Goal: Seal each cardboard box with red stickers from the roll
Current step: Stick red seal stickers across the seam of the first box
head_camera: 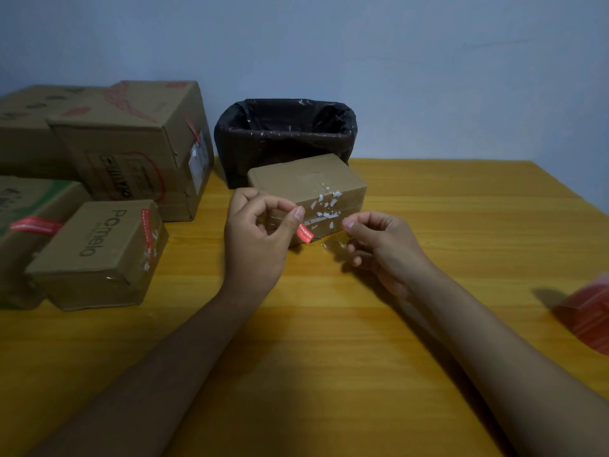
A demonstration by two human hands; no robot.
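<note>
I am holding a red sticker [304,233] pinched between thumb and forefinger of my left hand [260,239], right against the near face of the small cardboard box [316,189], which is not yet sealed. My right hand [379,245] is hovering just right of that box, fingertips pinched, on what I cannot tell. Left of the box, three boxes [99,252] are already showing red strips. The sticker roll [590,315] is sitting far right, on a yellow wooden table [329,357]; behind the box, a black-lined bin [286,136] and blue wall

left hand [255,239] pinching red sticker [304,233], box [309,189]
</note>
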